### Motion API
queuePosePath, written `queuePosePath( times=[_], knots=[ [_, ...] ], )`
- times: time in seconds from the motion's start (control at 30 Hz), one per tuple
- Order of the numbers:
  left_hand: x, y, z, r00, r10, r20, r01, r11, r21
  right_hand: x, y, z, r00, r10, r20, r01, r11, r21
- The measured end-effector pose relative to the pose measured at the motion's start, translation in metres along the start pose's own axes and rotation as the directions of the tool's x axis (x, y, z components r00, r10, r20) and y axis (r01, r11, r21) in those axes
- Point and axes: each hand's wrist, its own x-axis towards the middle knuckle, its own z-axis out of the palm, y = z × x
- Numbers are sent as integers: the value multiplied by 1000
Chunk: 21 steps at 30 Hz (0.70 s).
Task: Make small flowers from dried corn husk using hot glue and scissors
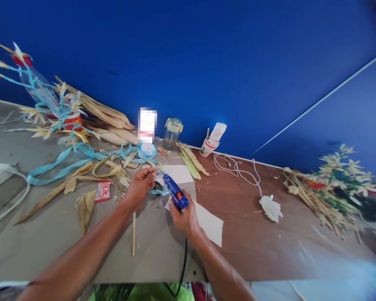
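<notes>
A: What's closest?
B: One stick [133, 234], plus one of two paper sheets [210, 223] by the right forearm. Then the right hand [186, 215], fingers wrapped round one glue gun [174, 190]. Its nozzle's right up at the left hand [142, 182], which has one pale scrap [161, 167] pinched in its fingertips.
A: And farther?
B: One red packet [103, 191] off left, sheet number two, one ribbon roll [147, 150], one cup [208, 147], one jar [171, 136] near the wall [188, 71].
</notes>
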Motion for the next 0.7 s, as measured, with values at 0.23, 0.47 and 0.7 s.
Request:
queuePosePath(
  times=[0.23,0.47,0.7],
  knots=[
    [-1,5,3,1000,-30,-4,29,998,-51,-2,2,2,999,-38,-4,38,996,-80],
    [0,10,3,999,-31,-29,27,991,-130,-5,3,-10,999,-40,-1,40,999,18],
    [0,10,3,995,-96,7,95,967,-238,21,18,-24,999,-39,-22,33,972,-231]
  ],
)
